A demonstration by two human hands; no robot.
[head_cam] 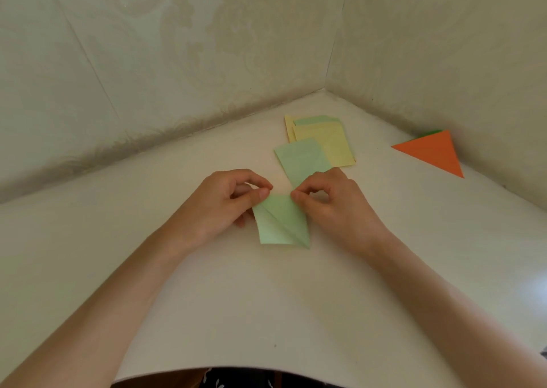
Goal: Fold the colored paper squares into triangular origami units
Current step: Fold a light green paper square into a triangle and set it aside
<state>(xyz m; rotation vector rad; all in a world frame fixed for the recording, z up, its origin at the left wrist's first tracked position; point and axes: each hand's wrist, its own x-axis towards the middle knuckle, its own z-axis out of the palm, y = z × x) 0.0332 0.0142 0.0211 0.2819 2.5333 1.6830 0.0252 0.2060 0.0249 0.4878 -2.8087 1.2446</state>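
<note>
Head view: left hand (225,201), right hand (328,202) pinching one green paper (281,223); four loose sheets (331,148); one orange triangle (432,153).

Hands: two, left hand (225,202), right hand (336,208).
Pale green papers: three. These are the part-folded paper (281,225) nearest, a flat green sheet (302,159) beyond it, and a far green sheet (315,120) in the pile.
Yellow sheets (334,148): two visible.
Orange triangle (432,152): one, far right.
Darker green edge (432,132) behind it: one.
</note>
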